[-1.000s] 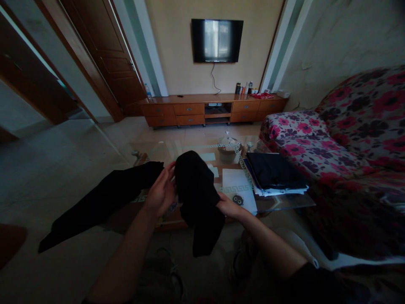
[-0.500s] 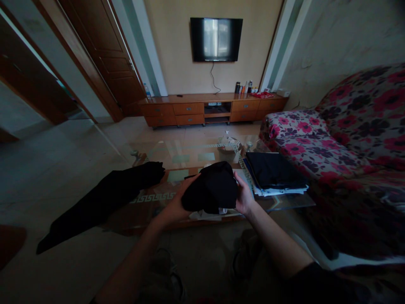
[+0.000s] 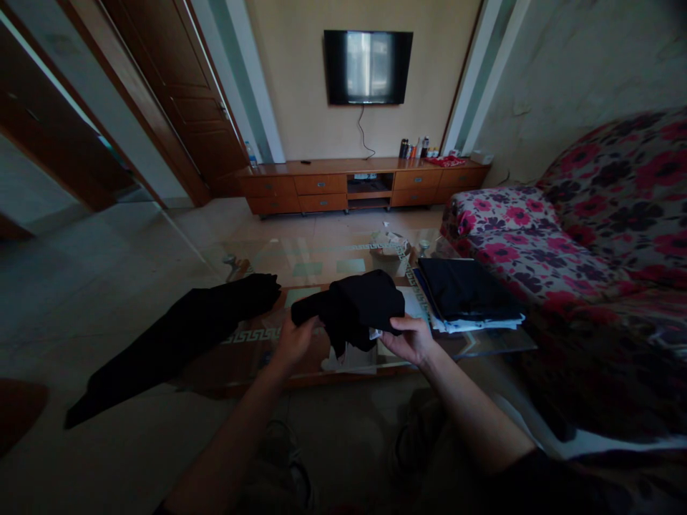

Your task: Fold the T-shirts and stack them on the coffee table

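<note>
With fingers of left hand (image 3: 294,345) and right hand (image 3: 414,342) closed, holds loosely bunched black cloth garment (image 3: 370,297) above glass worktop (image 3: 475,344).

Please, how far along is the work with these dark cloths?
Looks done: the flat dark cloth on the stack. In hand: the bunched black cloth, between left hand and right hand. Probably left: the long black cloth, lying loose on the glass table.

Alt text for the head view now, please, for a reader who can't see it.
Two bare hands, left and right, hold bunched black cloth above a glass table, between another black garment and a folded stack.
</note>
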The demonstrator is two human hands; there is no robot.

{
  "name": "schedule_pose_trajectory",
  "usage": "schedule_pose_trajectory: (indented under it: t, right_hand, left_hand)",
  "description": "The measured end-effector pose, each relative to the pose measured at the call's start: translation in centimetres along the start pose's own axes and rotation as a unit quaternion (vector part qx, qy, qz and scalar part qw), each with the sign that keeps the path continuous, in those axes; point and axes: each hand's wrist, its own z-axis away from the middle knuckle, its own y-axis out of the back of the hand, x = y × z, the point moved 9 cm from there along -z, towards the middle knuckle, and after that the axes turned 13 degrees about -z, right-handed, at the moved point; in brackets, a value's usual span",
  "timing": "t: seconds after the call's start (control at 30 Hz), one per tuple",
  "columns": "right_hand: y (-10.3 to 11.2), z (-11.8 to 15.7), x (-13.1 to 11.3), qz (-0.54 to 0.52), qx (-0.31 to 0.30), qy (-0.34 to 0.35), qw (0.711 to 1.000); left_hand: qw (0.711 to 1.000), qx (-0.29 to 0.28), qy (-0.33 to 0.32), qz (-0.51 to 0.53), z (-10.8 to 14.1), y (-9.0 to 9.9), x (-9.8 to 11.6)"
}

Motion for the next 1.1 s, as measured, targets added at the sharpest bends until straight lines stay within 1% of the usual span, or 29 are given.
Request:
schedule_pose_trajectory:
  t: [0.03,0.07,0.13,0.2,0.27,0.33,0.47,0.53,0.57,0.63,0.67,0.73,0.83,0.93,1.0,1.03,1.1]
  right_hand:
    - [0.1,0.0,0.0,0.005,0.000,0.001,1.000]
    - [0.2,-0.1,0.0,0.009,0.004,0.001,1.000]
    - [0.5,-0.2,0.0,0.013,0.022,0.004,1.000]
    - [0.7,-0.3,0.2,0.019,0.041,0.004,0.999]
    - [0.7,-0.4,0.4,0.033,0.053,0.001,0.998]
    - [0.8,-0.5,0.7,0.056,0.063,-0.002,0.996]
    - [2.0,-0.5,1.3,0.118,0.100,-0.014,0.988]
    - [2.7,-0.5,1.5,0.153,0.107,-0.022,0.982]
    - [2.9,-0.6,1.6,0.169,0.106,-0.026,0.979]
    - [3.1,-0.6,1.7,0.189,0.100,-0.032,0.976]
    - [3.0,-0.7,1.6,0.189,0.094,-0.031,0.977]
    - [2.6,-0.6,1.2,0.164,0.081,-0.015,0.983]
    - [1.1,-0.5,0.2,0.116,0.053,0.028,0.991]
    - [-0.8,-0.3,-0.1,0.130,0.014,0.048,0.990]
    - [-1.7,-0.2,0.0,0.165,-0.006,0.055,0.985]
    - [-1.8,-0.2,0.1,0.187,-0.012,0.061,0.980]
    - [-1.9,-0.2,0.4,0.229,-0.019,0.067,0.971]
  left_hand:
    - [1.000,0.010,-0.009,-0.003,0.0,0.3,0.5]
    - [0.999,0.018,-0.034,-0.023,0.0,0.7,1.5]
    - [0.992,0.025,-0.109,-0.062,0.5,1.1,4.1]
    - [0.982,0.027,-0.165,-0.090,1.2,1.3,6.4]
    - [0.974,0.013,-0.196,-0.115,1.8,1.0,7.9]
    - [0.967,0.000,-0.209,-0.144,2.1,0.7,8.5]
    - [0.959,-0.019,-0.215,-0.183,1.9,0.1,8.1]
    - [0.959,-0.053,-0.210,-0.184,1.8,-0.4,7.3]
    - [0.961,-0.075,-0.197,-0.179,1.7,-0.7,6.7]
    - [0.970,-0.116,-0.147,-0.153,1.5,-1.2,5.4]
    - [0.976,-0.126,-0.115,-0.132,1.4,-1.3,4.7]
    - [0.988,-0.121,-0.053,-0.081,1.2,-1.3,3.4]
    - [0.996,-0.084,0.032,-0.007,0.9,-1.2,1.6]
    - [0.990,-0.097,0.088,0.050,1.1,-1.9,0.5]
    - [0.988,-0.121,0.080,0.041,1.3,-2.3,0.9]
    - [0.989,-0.135,0.058,0.020,1.4,-2.4,1.5]
    - [0.987,-0.158,-0.016,-0.031,1.8,-2.7,3.4]
